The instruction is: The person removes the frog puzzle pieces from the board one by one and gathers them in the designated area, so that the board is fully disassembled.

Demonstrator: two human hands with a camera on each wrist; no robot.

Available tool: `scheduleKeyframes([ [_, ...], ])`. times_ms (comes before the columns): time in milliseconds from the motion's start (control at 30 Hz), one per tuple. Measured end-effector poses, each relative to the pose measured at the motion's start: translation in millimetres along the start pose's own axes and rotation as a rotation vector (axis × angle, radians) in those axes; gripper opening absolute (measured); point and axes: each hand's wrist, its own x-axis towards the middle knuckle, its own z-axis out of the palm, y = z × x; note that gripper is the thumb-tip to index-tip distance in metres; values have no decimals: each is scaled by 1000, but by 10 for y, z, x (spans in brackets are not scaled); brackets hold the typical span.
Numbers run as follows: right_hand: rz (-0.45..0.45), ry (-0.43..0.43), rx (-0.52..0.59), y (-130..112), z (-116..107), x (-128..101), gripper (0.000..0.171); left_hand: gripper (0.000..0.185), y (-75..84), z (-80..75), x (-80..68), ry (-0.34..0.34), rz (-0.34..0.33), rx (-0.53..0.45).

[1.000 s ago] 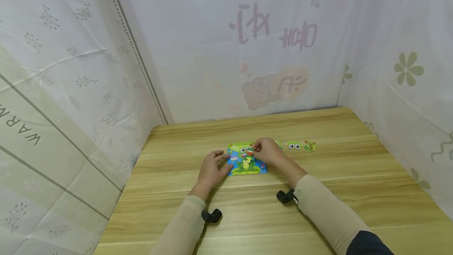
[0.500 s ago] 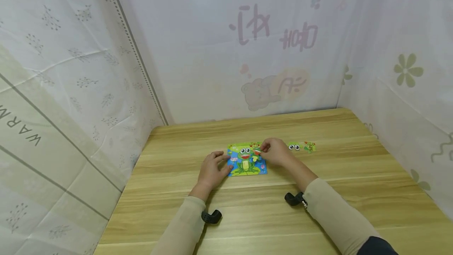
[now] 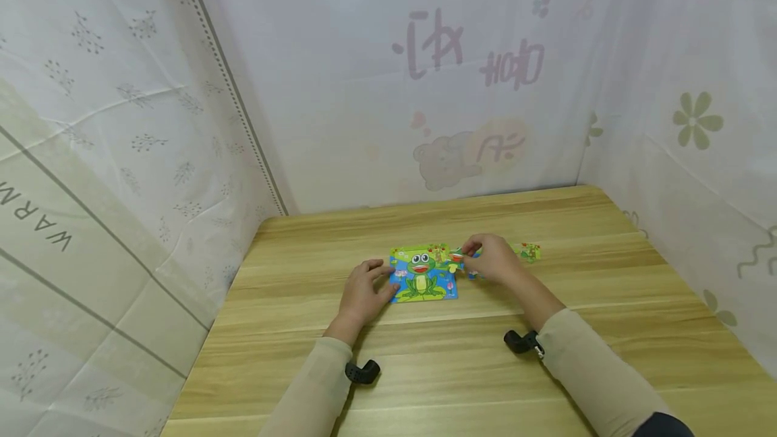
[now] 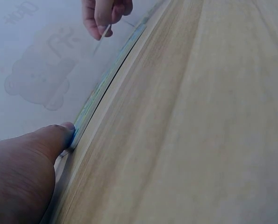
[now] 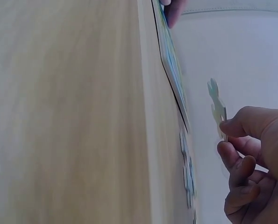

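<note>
Wood table [image 3: 425,369]: bearing all parts. Frog board [image 3: 422,286]: lying flat mid-table, showing a whole frog; whether printed or built of pcs, cannot tell.

R hand [image 3: 493,259]: pinching the held pc betw thumb and forefinger, other fingers curling under w/o load. L hand [image 3: 364,288]: resting w/ fingers loose and spread, thumb touching the board's near L corner, fingertips at its L edge.

Loose pcs [image 5: 188,172]: lying just off the board's R end, partly hidden below the R hand in head view; a red-and-green one [image 3: 530,252] is lying farther R.

Held pc [image 5: 217,107]: hanging above table ht, near the board's R edge, running roughly parallel to the board in R wrist view; showing a red mouth in head view.

Technique (judged): handling one pc while steadying the board. L hand should be pressing lightly, only enough to stop sliding. R hand should be gripping by the edge, leaving tabs free; squeezing hard is risking a bent tab. Pc should be travelling level, clearing board edge and loose pcs; dragging low is likely to be knocking them askew. For orientation, be checking its mouth vs. the board's frog.
</note>
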Motion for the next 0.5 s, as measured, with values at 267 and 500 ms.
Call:
scheduleKeyframes([
  [267,-11,23,34,157,-120,-21,8,42,-6,10,10,8,10,23],
  [500,-4,48,31,293,-234,-84,11,43,-13,14,6,3,-2,19],
])
